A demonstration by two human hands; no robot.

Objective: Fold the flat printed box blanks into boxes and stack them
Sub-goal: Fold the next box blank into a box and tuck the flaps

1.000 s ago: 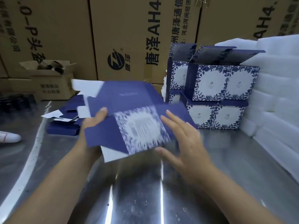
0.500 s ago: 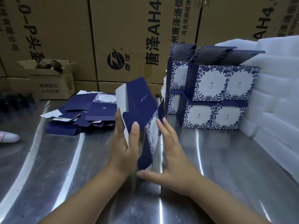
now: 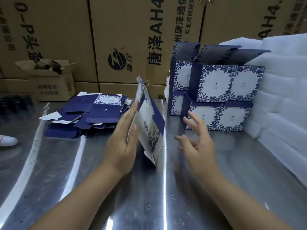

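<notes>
A blue and white printed box blank (image 3: 150,120) stands on edge, tilted, over the steel table. My left hand (image 3: 123,140) holds it from the left, fingers straight along its back and the thumb on its white front face. My right hand (image 3: 196,143) hovers a little to the right of the blank with fingers spread, touching nothing. A pile of flat blanks (image 3: 93,112) lies at the left. Folded boxes (image 3: 222,95) with floral print are stacked two high at the back right, top flaps up.
White foam sheets (image 3: 282,100) are piled along the right side. Large brown cartons (image 3: 126,39) wall off the back. A small opened carton (image 3: 49,80) sits at the far left, and a white object (image 3: 7,141) lies at the left edge. The steel table (image 3: 149,196) is shiny.
The blank has been turned from flat and facing me to standing on edge. My right hand has let go of it and moved off to the right.
</notes>
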